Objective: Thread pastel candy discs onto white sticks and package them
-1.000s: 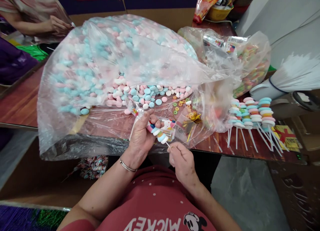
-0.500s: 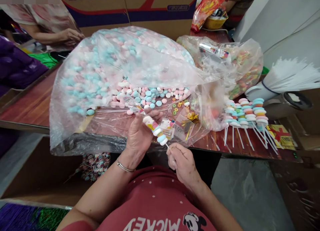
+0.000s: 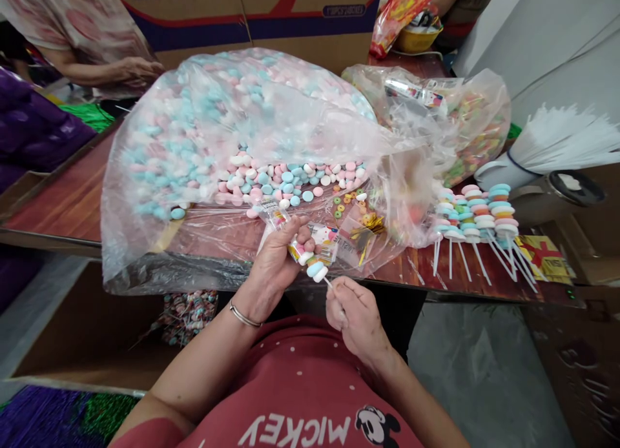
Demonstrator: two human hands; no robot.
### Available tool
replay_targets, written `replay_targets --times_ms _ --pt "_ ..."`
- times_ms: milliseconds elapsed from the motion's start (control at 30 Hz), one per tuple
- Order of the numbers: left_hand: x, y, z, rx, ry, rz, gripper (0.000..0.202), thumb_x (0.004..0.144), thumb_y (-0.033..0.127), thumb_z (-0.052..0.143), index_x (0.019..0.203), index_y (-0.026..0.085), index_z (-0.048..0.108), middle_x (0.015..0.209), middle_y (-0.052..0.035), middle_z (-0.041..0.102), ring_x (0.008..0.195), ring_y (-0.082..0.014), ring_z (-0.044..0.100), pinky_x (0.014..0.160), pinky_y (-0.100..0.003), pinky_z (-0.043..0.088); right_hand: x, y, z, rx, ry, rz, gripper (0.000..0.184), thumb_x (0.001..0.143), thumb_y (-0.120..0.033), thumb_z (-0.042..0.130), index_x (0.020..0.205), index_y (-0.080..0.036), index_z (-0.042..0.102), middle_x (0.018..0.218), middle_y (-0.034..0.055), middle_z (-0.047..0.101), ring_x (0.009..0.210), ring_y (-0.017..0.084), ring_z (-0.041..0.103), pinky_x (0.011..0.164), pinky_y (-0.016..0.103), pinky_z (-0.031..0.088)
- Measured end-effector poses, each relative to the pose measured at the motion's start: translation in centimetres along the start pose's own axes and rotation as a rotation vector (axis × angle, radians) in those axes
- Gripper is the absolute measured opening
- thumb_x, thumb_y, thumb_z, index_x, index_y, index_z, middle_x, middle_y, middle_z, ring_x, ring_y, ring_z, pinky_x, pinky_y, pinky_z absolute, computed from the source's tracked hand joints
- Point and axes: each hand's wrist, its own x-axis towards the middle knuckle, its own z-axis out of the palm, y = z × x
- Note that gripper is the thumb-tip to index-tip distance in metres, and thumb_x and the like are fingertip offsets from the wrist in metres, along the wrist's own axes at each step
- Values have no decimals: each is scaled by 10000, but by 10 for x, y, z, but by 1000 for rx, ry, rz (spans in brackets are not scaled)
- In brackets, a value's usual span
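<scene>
Across the worktop lies a big clear bag of pastel candies, with a row of skewers to its right. Over the near edge, my left hand is clamped round another skewer, partly inside a printed wrapper; my right hand pinches its white stick.

Lower middle: two hands, left hand and right hand; one candy skewer; one bracelet. Centre to upper right: two plastic bags. Right: four candy stacks showing, sticks overlapping, uncountable; one jug. Upper right: one yellow bowl. Loose candies, centre: too many to count.
</scene>
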Motion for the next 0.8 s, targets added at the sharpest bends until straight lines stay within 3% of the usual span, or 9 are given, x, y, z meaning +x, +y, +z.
replay_targets --times_ms 67,200,267,300,433,533,667,800 --pt "-2 -4 0 5 -2 9 313 677 310 829 799 113 618 494 87 461 434 -59 495 538 -215 513 0 2 1 -202 54 -84 238 894 -351 458 716 -205 518 440 -93 358 375 68 282 389 201 244" --pt "-11 -24 6 75 10 64 348 638 350 853 757 129 612 479 88 471 453 -79 532 638 -266 538 1 3 5 -823 178 -536 188 875 -259 476 755 -180 597 538 -10 540 484 98 461 512 227 349" --pt "-17 -35 8 96 16 72 360 629 362 857 776 139 616 486 86 489 481 -99 567 683 -294 540 3 1 6 -952 224 -677 205 877 -231 457 749 -175 607 564 16 580 507 108 495 540 238 362" --pt "-20 -38 8 104 15 61 367 623 360 861 795 143 620 494 81 507 508 -114 592 704 -307 539 4 0 5 -952 227 -679 212 884 -229 449 752 -176 607 570 18 584 507 107 497 539 236 364" --pt "-23 -33 4 117 -21 28 475 556 423 887 863 156 642 667 -10 675 731 -210 691 765 -355 541 6 -5 -3 -586 129 -378 221 918 -303 444 783 -190 578 515 -46 483 439 79 406 456 203 326" --pt "-16 -13 -1 89 25 148 525 520 502 883 852 168 651 803 -59 731 833 -246 702 783 -365 546 6 -6 -9 -238 49 -163 247 911 -347 477 737 -190 555 457 -85 390 392 59 313 401 189 259" --pt "-4 9 -2 55 103 282 534 512 491 888 861 160 657 834 -60 733 803 -234 706 795 -368 548 7 -4 -6 16 -21 -18 225 868 -318 535 696 -176 565 414 -97 377 363 44 273 381 182 224" --pt "4 13 -2 47 -12 249 475 582 451 865 887 145 670 665 12 649 658 -151 658 737 -309 543 8 -9 2 288 -161 196 220 810 -306 596 638 -186 532 349 -117 319 311 39 208 336 179 202"
